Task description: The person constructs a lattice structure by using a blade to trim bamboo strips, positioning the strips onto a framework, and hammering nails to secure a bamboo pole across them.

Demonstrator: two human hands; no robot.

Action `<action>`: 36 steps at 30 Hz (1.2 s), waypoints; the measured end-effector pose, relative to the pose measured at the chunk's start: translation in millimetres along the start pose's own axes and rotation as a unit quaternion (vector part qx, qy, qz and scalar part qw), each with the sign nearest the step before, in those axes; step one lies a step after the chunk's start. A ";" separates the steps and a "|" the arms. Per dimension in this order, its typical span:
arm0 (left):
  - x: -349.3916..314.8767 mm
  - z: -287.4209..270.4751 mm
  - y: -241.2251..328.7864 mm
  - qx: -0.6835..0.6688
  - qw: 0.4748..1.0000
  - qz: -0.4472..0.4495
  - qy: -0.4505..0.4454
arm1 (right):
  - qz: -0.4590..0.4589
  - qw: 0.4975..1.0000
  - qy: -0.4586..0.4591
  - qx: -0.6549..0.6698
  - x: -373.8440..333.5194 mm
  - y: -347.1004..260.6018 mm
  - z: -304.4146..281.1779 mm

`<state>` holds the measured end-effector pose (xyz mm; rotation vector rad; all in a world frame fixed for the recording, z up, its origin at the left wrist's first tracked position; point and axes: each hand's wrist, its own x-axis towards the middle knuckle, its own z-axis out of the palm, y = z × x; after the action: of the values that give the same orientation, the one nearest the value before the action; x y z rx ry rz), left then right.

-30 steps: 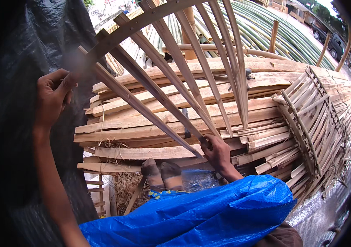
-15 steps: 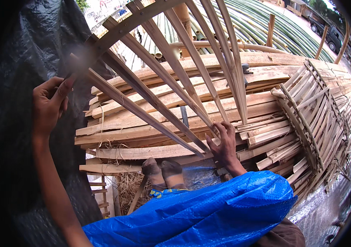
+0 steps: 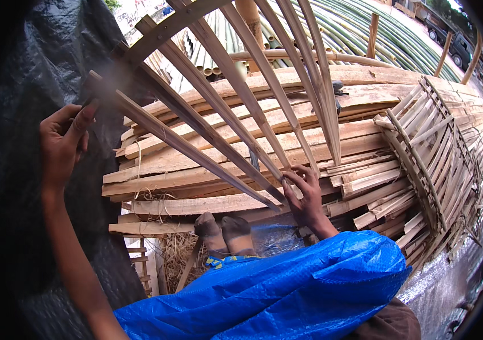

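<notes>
A fan of several long wooden slats (image 3: 219, 127), fixed to a dark crosspiece (image 3: 176, 24), stands tilted in front of me. My left hand (image 3: 66, 139) is closed at the crosspiece's lower left end, thumb on top; a blurred smudge partly hides what it grips. At the slats' lower ends, my right hand (image 3: 305, 198) has its thumb and fingers pinched around the end of one slat (image 3: 267, 161). The slats spread apart at the left and bunch together toward the right.
Long sawn planks (image 3: 196, 181) lie stacked beneath the slats. A slatted wooden frame (image 3: 423, 164) leans over them at right. Green bamboo poles (image 3: 360, 39) lie behind. Dark plastic sheeting (image 3: 54, 62) hangs at left; blue sheeting (image 3: 264, 300) covers my lap, and my feet (image 3: 221, 229) touch straw.
My left hand has shifted slightly left with the crosspiece. My right hand has moved a little left, its fingers closing in around a slat's end.
</notes>
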<state>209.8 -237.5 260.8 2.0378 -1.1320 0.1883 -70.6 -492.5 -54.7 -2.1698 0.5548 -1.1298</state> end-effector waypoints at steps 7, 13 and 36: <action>0.0 -2.3 -4.7 0.008 1.000 -0.003 -0.003 | 0.042 0.994 -0.068 0.074 9.1 22.9 -4.5; -1.1 -0.5 -0.5 0.011 1.000 -0.012 -0.007 | 0.072 0.986 -0.131 0.067 7.3 11.1 -11.4; -6.4 0.3 24.2 0.000 1.000 -0.004 0.004 | 0.017 0.995 -0.092 0.022 -4.3 13.0 -14.1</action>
<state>187.3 -240.7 271.2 2.0394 -1.1176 0.1929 -85.8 -503.9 -60.1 -2.1887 0.4784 -0.9038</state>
